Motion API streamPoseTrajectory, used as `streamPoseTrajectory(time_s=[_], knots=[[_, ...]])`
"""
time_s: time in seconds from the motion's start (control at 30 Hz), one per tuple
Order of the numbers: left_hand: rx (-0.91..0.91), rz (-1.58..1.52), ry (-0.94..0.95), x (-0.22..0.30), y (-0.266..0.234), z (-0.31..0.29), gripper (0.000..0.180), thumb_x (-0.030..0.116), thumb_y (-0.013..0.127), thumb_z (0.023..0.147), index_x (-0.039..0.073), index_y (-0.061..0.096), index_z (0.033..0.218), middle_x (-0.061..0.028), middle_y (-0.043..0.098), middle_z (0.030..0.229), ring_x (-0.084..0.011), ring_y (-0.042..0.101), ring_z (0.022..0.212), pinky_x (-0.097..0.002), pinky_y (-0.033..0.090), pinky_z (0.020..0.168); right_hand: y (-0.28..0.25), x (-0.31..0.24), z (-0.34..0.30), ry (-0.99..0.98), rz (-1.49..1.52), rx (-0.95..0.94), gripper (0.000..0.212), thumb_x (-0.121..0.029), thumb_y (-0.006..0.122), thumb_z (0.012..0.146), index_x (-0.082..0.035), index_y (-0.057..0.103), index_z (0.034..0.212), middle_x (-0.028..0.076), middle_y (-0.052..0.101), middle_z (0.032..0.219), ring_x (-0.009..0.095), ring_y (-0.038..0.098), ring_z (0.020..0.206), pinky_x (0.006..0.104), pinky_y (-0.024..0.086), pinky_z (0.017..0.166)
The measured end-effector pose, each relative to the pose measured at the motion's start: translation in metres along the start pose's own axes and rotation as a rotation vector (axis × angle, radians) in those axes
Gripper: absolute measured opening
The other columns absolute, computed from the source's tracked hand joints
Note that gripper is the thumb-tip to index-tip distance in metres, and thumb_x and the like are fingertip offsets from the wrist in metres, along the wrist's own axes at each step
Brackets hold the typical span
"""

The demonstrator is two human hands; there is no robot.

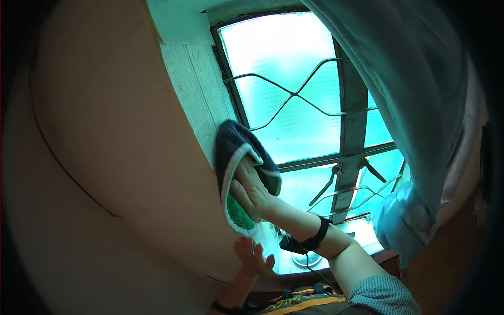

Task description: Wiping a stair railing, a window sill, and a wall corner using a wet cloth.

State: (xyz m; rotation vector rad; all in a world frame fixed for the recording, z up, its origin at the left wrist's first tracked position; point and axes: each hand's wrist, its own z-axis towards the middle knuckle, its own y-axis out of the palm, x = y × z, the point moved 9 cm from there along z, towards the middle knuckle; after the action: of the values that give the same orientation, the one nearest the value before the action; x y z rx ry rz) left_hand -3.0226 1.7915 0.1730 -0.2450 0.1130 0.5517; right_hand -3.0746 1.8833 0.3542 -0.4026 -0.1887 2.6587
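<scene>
My right hand (253, 193) reaches up from the lower right and holds a cloth (231, 144) with a dark blue side, a fuzzy green side and pale edging. The cloth is folded over my fingers, so their tips are hidden. It is at the pale window reveal, beside the window frame; I cannot tell whether it touches the surface. Just below the cloth's lower edge, my left hand (253, 257) is raised with its fingers apart and holds nothing. A black strap with a small black device (294, 243) and a cable is round my right forearm.
A frosted window (283, 63) with dark frames, curved metal bars and window handles (373, 170) stands ahead. A grey-blue curtain (415, 105) hangs at the right, bunched near its bottom. A glass-like round object (306, 260) is on the bright sill. At the left is a beige wall (105, 121).
</scene>
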Motion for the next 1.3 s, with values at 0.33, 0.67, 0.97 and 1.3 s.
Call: streamPoseTrajectory(time_s=[0.33, 0.67, 0.97, 1.3], knots=[[-0.032, -0.011, 0.007, 0.008, -0.002, 0.003, 0.058, 0.037, 0.033, 0.089, 0.005, 0.028, 0.137, -0.0211, 0.027, 0.14, -0.0358, 0.024, 0.131, -0.05, 0.015, 0.107, -0.068, 0.022, 0.099, -0.086, -0.924, 0.316, 0.047, -0.026, 0.048, 0.088, -0.002, 0.039, 0.129, 0.021, 0.052, 0.105, 0.034, 0.054, 0.086, 0.0423, 0.043, 0.073], [-0.017, 0.036, 0.024, 0.015, -0.007, -0.005, 0.058, 0.034, 0.035, 0.088, 0.007, 0.024, 0.139, -0.0186, 0.029, 0.141, -0.0346, 0.026, 0.131, -0.0496, 0.016, 0.107, -0.119, 0.011, 0.06, -0.128, -1.242, 0.25, 0.048, -0.03, 0.057, 0.082, -0.007, 0.045, 0.123, 0.016, 0.053, 0.106, 0.031, 0.051, 0.1, 0.0463, 0.037, 0.086], [-0.002, 0.008, 0.024, 0.017, -0.009, 0.006, 0.057, 0.033, 0.033, 0.089, 0.011, 0.023, 0.141, -0.015, 0.027, 0.143, -0.0304, 0.021, 0.134, -0.0445, 0.012, 0.109, -0.168, 0.015, 0.058, -0.153, -1.449, 0.187, 0.033, -0.033, 0.052, 0.084, -0.01, 0.056, 0.108, 0.014, 0.056, 0.098, 0.031, 0.052, 0.093, 0.0493, 0.035, 0.081], [-0.083, 0.019, 0.007, 0.012, -0.009, -0.004, 0.059, 0.035, 0.033, 0.089, 0.013, 0.017, 0.142, -0.0147, 0.021, 0.145, -0.0312, 0.015, 0.136, -0.0465, 0.007, 0.11, -0.246, 0.005, 0.069, -0.235, -1.598, 0.359, 0.036, -0.029, 0.046, 0.087, -0.006, 0.05, 0.115, 0.023, 0.049, 0.108, 0.038, 0.046, 0.104, 0.0535, 0.035, 0.086]])
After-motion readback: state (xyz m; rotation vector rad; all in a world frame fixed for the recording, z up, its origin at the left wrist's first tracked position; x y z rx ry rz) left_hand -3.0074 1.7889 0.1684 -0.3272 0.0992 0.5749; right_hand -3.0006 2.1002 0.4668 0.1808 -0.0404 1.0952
